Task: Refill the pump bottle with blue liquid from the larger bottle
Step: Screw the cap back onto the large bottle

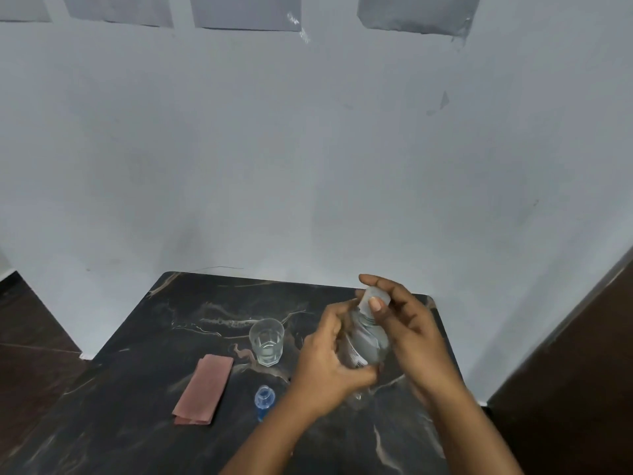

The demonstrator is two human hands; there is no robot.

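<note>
My left hand is wrapped around the body of a clear bottle with a pale label, held tilted above the right side of the dark marble table. At the bottle's top, my right hand has thumb and fingers closed around the whitish cap. A small bottle with blue liquid, its top open, stands on the table left of my left forearm. Whether the held bottle is the pump bottle or the larger one I cannot tell.
A clear drinking glass stands near the table's middle, left of my hands. A folded pink cloth lies to the glass's left and nearer me. A white wall backs the table, and a dark wooden panel rises at the right.
</note>
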